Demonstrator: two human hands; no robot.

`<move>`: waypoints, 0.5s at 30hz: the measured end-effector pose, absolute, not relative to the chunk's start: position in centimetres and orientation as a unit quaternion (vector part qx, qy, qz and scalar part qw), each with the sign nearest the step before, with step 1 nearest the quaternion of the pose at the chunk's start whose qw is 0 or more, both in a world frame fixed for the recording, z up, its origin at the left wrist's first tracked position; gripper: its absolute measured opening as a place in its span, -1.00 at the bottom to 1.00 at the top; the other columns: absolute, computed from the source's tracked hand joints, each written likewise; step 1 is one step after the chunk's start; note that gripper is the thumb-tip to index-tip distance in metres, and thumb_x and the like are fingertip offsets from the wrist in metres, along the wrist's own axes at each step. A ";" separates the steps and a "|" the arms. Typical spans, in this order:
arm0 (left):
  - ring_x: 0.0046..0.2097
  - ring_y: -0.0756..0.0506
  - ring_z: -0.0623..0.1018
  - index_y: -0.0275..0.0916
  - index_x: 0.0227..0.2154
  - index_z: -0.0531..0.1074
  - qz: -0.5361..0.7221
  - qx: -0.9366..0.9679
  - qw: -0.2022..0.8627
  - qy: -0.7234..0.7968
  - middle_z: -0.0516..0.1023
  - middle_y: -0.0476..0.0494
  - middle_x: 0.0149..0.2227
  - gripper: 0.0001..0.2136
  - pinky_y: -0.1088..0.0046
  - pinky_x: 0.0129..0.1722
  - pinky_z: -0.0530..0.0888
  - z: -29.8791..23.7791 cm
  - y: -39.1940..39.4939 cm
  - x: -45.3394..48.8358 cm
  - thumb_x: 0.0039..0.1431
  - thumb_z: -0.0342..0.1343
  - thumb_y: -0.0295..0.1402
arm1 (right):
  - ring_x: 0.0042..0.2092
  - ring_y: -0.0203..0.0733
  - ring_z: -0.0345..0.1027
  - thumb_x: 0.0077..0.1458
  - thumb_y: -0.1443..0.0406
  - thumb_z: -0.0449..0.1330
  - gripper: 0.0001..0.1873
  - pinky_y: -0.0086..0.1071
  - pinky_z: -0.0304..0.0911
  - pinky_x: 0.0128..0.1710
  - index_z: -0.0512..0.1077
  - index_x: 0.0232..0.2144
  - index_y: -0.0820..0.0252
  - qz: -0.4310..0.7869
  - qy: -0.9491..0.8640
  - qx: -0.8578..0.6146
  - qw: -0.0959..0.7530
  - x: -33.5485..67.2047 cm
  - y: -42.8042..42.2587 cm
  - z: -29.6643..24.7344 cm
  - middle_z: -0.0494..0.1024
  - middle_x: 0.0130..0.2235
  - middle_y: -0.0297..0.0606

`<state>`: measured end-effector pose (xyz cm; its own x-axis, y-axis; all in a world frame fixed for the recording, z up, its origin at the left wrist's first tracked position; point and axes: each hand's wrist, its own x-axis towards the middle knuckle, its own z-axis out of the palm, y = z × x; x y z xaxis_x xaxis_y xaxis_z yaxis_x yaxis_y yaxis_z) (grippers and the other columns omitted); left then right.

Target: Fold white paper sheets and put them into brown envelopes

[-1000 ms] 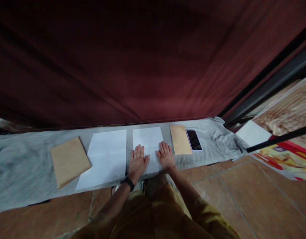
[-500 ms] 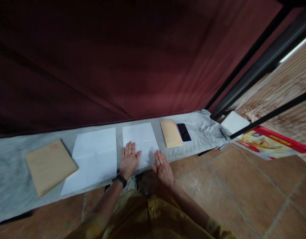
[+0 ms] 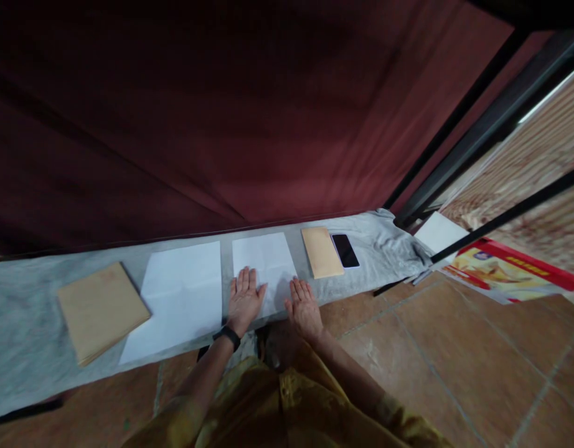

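A small white sheet of paper (image 3: 265, 256) lies on a grey cloth (image 3: 30, 298) spread over the floor. My left hand (image 3: 244, 299) rests flat on the sheet's near left part, fingers stretched out, a black band on the wrist. My right hand (image 3: 304, 307) lies flat and open at the sheet's near right corner, partly over the cloth's edge. Neither hand holds anything. A larger white sheet (image 3: 179, 295) lies just left of my left hand.
A stack of brown envelopes (image 3: 100, 309) sits at the left of the cloth. A single brown envelope (image 3: 321, 251) and a dark phone (image 3: 345, 250) lie to the right. Behind hangs a maroon curtain (image 3: 221, 112). A printed poster (image 3: 492, 272) and a black metal bar (image 3: 506, 218) occupy the tiled floor on the right.
My right hand has slid back toward me, from the sheet's right side to its near right corner. The left hand stayed flat on the sheet. The view has turned to the right.
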<state>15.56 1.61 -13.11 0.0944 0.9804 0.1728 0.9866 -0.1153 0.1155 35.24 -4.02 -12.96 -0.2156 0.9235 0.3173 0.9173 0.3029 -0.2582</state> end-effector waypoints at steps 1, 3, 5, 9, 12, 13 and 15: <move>0.46 -0.28 0.07 -0.45 0.36 0.15 -0.102 -0.741 0.017 -0.664 0.09 -0.42 0.43 -0.38 0.07 0.40 0.03 -13.1 1.6 15.5 0.41 -0.20 -0.10 | 0.41 0.11 0.03 0.41 0.18 -0.04 -0.40 0.00 0.10 0.35 0.22 0.31 0.53 0.011 -0.791 -0.572 0.217 34.4 -3.6 -13.0 0.22 0.37 0.14; 0.45 -0.28 0.08 -0.45 0.36 0.14 -0.100 -0.743 0.019 -0.661 0.09 -0.42 0.43 -0.38 0.07 0.40 0.03 -13.1 1.6 15.5 0.41 -0.21 -0.10 | 0.41 0.06 0.02 0.41 0.16 -0.04 -0.38 -0.06 0.13 0.34 0.20 0.32 0.54 0.018 -0.808 -0.544 0.226 32.9 -3.0 -13.6 0.21 0.37 0.15; 0.45 -0.29 0.09 -0.45 0.36 0.14 -0.101 -0.744 0.022 -0.660 0.10 -0.43 0.42 -0.38 0.07 0.40 0.04 -13.3 1.6 15.4 0.41 -0.21 -0.10 | 0.41 0.05 0.04 0.40 0.14 -0.02 -0.37 -0.05 0.14 0.33 0.21 0.31 0.52 0.015 -0.810 -0.539 0.229 32.0 -2.9 -14.5 0.25 0.35 0.15; 0.45 -0.29 0.09 -0.47 0.36 0.13 -0.113 -0.746 0.027 -0.656 0.10 -0.45 0.42 -0.37 0.05 0.40 0.03 -13.8 1.7 15.4 0.41 -0.21 -0.10 | 0.41 0.10 0.03 0.39 0.10 0.01 -0.34 0.03 0.09 0.35 0.18 0.33 0.51 -0.020 -0.790 -0.568 0.229 32.5 -3.5 -16.0 0.23 0.35 0.16; 0.45 -0.29 0.08 -0.47 0.36 0.14 -0.128 -0.745 0.021 -0.655 0.10 -0.46 0.42 -0.37 0.03 0.40 0.03 -14.0 1.7 15.5 0.41 -0.19 -0.10 | 0.41 0.10 0.04 0.40 0.09 0.00 -0.32 0.01 0.08 0.35 0.13 0.35 0.49 -0.042 -0.777 -0.590 0.216 33.7 -4.0 -16.2 0.21 0.37 0.15; 0.45 -0.29 0.08 -0.48 0.35 0.14 -0.134 -0.744 0.018 -0.654 0.10 -0.47 0.42 -0.37 0.01 0.40 0.04 -14.1 1.7 15.4 0.40 -0.18 -0.10 | 0.40 0.10 0.04 0.40 0.09 -0.01 -0.32 0.01 0.08 0.35 0.13 0.36 0.48 -0.047 -0.776 -0.593 0.211 34.0 -4.1 -16.2 0.21 0.37 0.15; 0.45 -0.30 0.08 -0.47 0.35 0.15 -0.145 -0.745 0.015 -0.651 0.11 -0.48 0.41 -0.37 -0.02 0.39 0.06 -14.1 1.8 15.3 0.39 -0.17 -0.10 | 0.40 0.10 0.05 0.41 0.08 -0.01 -0.31 0.01 0.08 0.35 0.11 0.37 0.47 -0.056 -0.775 -0.595 0.204 34.5 -4.2 -16.2 0.20 0.37 0.15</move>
<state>15.27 1.80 -14.13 0.1092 0.9659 0.2349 0.9743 -0.1508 0.1673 34.46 -4.22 -16.20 -0.2090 0.8997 0.3832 0.9456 0.2859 -0.1555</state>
